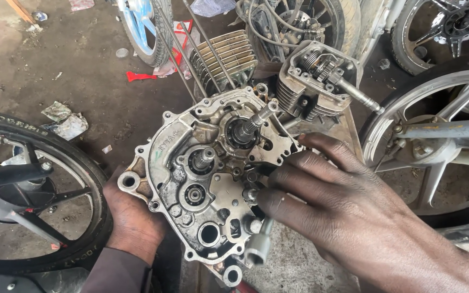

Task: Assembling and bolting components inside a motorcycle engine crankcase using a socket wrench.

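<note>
Right hand (354, 211), fingers spread loose on the engine crankcase (191, 179), risks knocking the socket tool (257, 247) at six o'clock free, while left hand (131, 217) merely cups the case's underside.

Soft daylight, a clear and sharp picture

The light is even and a bit dull, with no hard shadows. The silver engine case (202, 179) shines in small bright spots. The white wheel (435, 135) on the right looks very bright. Under the black tyre (55, 163) it is darker. The right hand (354, 211) looks a little blurry.
</note>
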